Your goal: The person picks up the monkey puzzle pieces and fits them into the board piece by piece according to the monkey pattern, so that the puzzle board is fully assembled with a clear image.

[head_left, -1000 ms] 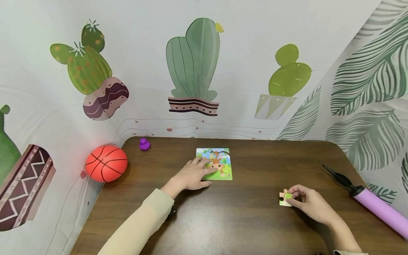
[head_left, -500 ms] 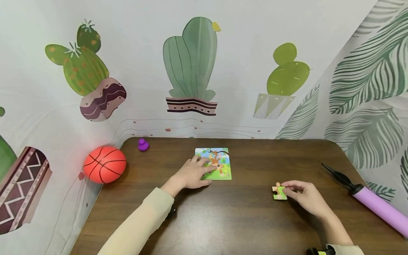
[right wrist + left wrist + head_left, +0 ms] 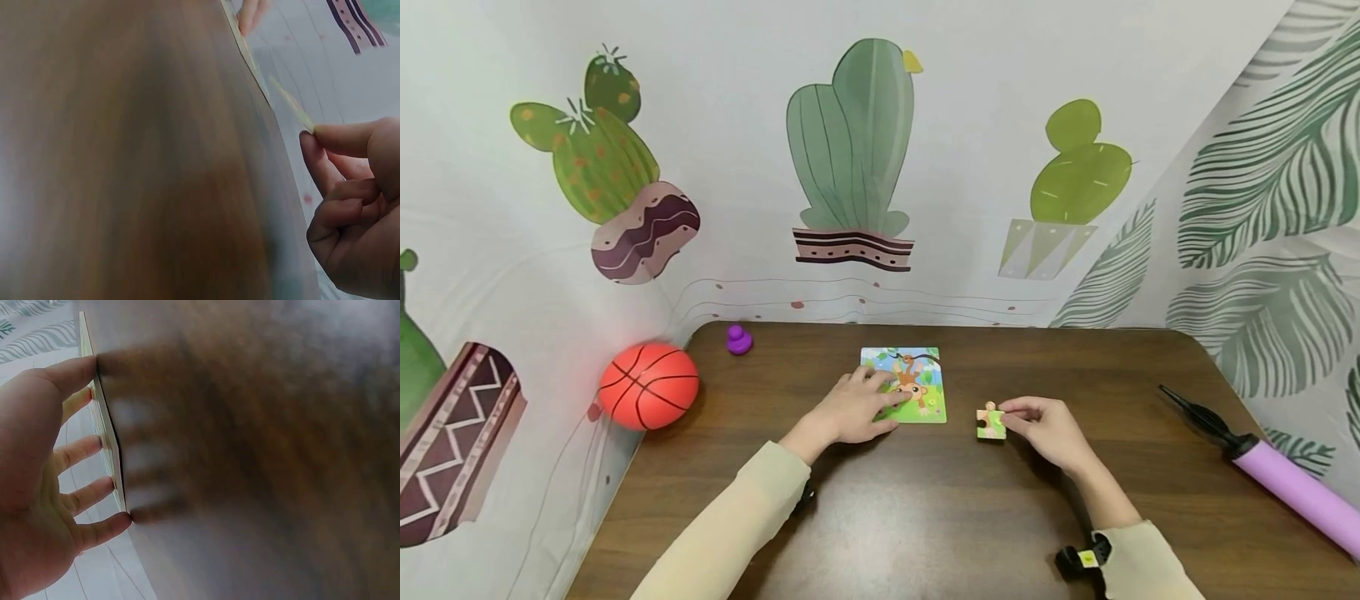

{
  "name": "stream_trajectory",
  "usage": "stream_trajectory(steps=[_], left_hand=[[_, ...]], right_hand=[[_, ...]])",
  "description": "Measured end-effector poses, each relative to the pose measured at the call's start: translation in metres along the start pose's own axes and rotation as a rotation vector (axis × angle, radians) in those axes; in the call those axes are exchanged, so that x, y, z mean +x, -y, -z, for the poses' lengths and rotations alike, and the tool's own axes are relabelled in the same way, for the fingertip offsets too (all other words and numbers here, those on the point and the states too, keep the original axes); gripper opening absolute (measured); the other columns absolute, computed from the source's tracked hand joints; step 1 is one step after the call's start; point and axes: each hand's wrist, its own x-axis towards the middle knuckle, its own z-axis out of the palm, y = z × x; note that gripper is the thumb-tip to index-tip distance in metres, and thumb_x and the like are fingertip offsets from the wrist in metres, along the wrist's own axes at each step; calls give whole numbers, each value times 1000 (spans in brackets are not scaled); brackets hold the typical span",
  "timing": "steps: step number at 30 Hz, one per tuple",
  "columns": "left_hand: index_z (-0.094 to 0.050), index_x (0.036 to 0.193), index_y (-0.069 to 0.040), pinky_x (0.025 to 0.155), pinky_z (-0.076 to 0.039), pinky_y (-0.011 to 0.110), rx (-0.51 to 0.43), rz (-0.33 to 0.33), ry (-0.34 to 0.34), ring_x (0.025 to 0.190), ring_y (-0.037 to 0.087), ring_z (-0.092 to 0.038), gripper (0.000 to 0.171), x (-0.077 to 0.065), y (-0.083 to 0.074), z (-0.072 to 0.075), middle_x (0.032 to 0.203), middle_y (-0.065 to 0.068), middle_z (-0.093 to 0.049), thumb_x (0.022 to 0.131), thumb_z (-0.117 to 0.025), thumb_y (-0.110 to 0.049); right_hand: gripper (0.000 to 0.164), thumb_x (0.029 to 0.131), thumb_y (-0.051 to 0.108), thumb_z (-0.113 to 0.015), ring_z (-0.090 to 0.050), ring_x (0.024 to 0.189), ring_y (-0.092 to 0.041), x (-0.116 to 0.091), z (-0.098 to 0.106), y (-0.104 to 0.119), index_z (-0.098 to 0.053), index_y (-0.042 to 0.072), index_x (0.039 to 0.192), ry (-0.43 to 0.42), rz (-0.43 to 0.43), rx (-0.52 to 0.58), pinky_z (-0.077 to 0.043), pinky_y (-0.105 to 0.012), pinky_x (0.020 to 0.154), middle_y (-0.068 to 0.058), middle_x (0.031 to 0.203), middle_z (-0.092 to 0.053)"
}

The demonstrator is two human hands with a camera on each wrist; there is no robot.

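Note:
A square monkey jigsaw puzzle (image 3: 934, 400) lies flat on the brown table, showing a monkey hanging from a branch. My left hand (image 3: 853, 408) rests on its left part with spread fingers, covering that area. In the left wrist view the fingertips of the left hand (image 3: 37, 462) touch the thin board (image 3: 112, 450) and the tabletop. To the right of the puzzle, my right hand (image 3: 1048, 429) pinches a jigsaw piece (image 3: 991, 423) between thumb and index finger. The right wrist view has this piece (image 3: 292, 106) edge-on, raised off the table and apart from the puzzle.
A red basketball (image 3: 649, 386) sits at the table's left edge, and a purple rubber duck (image 3: 739, 339) near the back left corner. On the right lies a lilac hand pump (image 3: 1292, 487) with a black nozzle. A patterned cloth (image 3: 962, 167) hangs behind the table (image 3: 925, 517).
My right hand has carried the jigsaw piece leftward and slightly away from me, closer to the puzzle. The left hand has stayed on the puzzle.

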Motion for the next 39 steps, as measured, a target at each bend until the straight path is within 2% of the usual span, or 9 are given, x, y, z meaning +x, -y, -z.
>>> stream_trajectory(steps=[10, 16, 19, 28, 36, 39], left_hand=[[-47, 157, -38, 109, -39, 60, -18, -1, -1, 144, 34, -35, 54, -1, 0, -1, 160, 3, -39, 106, -55, -52], [-47, 157, -39, 109, -39, 60, -11, -6, -1, 145, 37, -34, 53, -2, -1, -1, 161, 3, -39, 106, -55, -52], [-48, 156, -39, 108, -40, 60, -3, -9, -7, 146, 38, -34, 53, -2, -1, -1, 161, 4, -39, 106, -55, -52], [-50, 155, -39, 108, -40, 59, 3, -14, -10, 144, 34, -36, 51, 0, 1, -4, 161, 3, -40, 106, -55, -51], [-44, 157, -45, 111, -37, 63, 51, -49, 23, 148, 44, -33, 51, -2, 2, -2, 164, 6, -36, 107, -55, -47], [-45, 156, -47, 112, -36, 65, 42, -57, 45, 149, 46, -30, 50, -4, 1, -1, 166, 9, -32, 107, -54, -47]], right_hand=[[14, 94, 12, -77, -70, 89, -17, 36, -44, 18, -80, 2, 103, 9, -58, 39, -54, -29, 75, -10, 99, -77], [13, 94, 13, -77, -69, 89, -17, 49, -61, 28, -80, 4, 102, 27, -72, 36, -53, -31, 76, -7, 100, -77], [13, 94, 13, -77, -69, 88, -17, 53, -66, 32, -80, 4, 102, 35, -67, 39, -53, -31, 75, -7, 100, -77], [14, 93, 17, -78, -68, 89, -18, 60, -77, 38, -81, 6, 101, 53, -89, -4, -52, -33, 76, -5, 100, -76], [14, 93, 17, -78, -67, 86, -17, 61, -80, 43, -81, 7, 101, 53, -103, -24, -51, -33, 75, -3, 96, -76], [13, 92, 18, -78, -67, 87, -17, 62, -80, 43, -81, 8, 100, 54, -110, -32, -51, -33, 76, -2, 95, -76]])
